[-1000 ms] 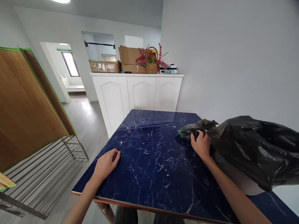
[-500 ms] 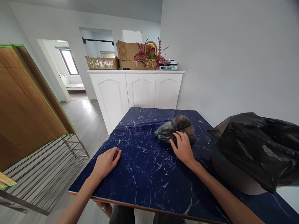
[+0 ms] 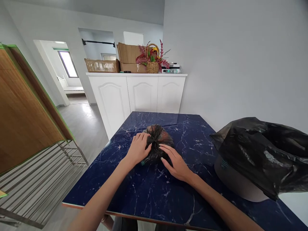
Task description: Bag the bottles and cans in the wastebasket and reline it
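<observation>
Tied black bag (image 3: 156,140) on blue table (image 3: 151,195), left of bin (image 3: 237,179). Left hand (image 3: 138,149), right hand (image 3: 176,164) — both half curled, touching bag from either side — whether gripping, cannot tell.

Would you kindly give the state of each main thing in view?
Small black bag: bulging, gathered at the top
Left hand: on it, thumb and fingers apart
Right hand: on its other side, thumb and fingers apart
Large black bag: draped, mouth open
Grey bin: partly covered by it
Cabinet doors: shut
Flower basket: filled
</observation>
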{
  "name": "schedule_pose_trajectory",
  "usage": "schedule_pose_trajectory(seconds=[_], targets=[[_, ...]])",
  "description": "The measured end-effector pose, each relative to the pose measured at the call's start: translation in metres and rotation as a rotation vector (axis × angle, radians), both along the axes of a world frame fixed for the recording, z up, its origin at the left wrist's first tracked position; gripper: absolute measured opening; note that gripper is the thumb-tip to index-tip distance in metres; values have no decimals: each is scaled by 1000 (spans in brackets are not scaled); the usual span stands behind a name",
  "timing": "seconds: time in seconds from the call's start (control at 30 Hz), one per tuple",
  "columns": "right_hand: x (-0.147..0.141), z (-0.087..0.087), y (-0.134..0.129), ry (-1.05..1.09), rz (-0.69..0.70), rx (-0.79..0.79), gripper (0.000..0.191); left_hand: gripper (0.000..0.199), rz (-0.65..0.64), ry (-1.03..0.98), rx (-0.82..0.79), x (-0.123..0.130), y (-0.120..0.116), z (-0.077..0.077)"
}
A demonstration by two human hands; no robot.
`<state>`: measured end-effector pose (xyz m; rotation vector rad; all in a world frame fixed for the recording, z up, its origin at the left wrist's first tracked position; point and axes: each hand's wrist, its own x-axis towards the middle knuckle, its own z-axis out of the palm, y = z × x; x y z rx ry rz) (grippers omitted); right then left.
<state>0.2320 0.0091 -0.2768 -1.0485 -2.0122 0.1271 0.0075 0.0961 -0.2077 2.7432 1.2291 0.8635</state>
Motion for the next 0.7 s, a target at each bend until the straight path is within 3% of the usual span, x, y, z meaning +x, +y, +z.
schedule_pose_trajectory(seconds=[0.2, 0.33, 0.53, 0.7], targets=[[6, 2, 2, 160, -62, -16, 40, 32, -16, -1, -102, 21, 23, -12], [10, 3, 4, 177, -159, 3, 41, 32, -65, -69, -80, 30, 14, -13], [10, 2, 7, 136, -189, 38, 38, 31, -152, -229, -48, 34, -7, -6], [11, 1, 9, 188, -224, 65, 24, 25, -60, -490, -102, 30, -6, -3]])
